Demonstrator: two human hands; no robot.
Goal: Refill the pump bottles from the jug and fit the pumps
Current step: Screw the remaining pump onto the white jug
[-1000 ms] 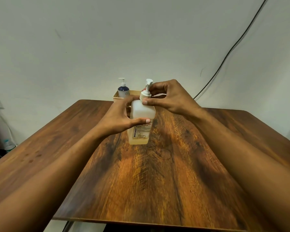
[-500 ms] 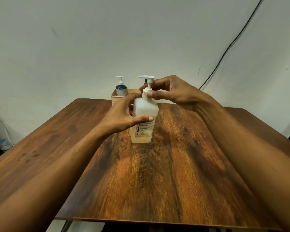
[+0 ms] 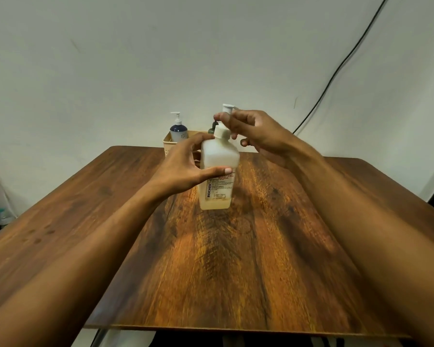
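Note:
A translucent square pump bottle (image 3: 218, 181) with a printed label and a little yellowish liquid at the bottom stands upright on the wooden table (image 3: 236, 246). My left hand (image 3: 186, 169) wraps around its upper body. Its white pump (image 3: 222, 126) sits in the neck, with the head pointing right. My right hand (image 3: 256, 134) pinches the pump stem just above the white collar, partly hiding the pump head. No jug is in view.
A beige basket (image 3: 169, 144) at the table's far edge holds a dark blue pump bottle (image 3: 178, 130) and a dark-capped bottle (image 3: 213, 126) mostly hidden behind the hands. A black cable (image 3: 336, 68) runs down the wall at right.
The pump head has turned from pointing left to pointing right, and my right hand has shifted its fingers higher on the pump. The left hand keeps its hold on the bottle.

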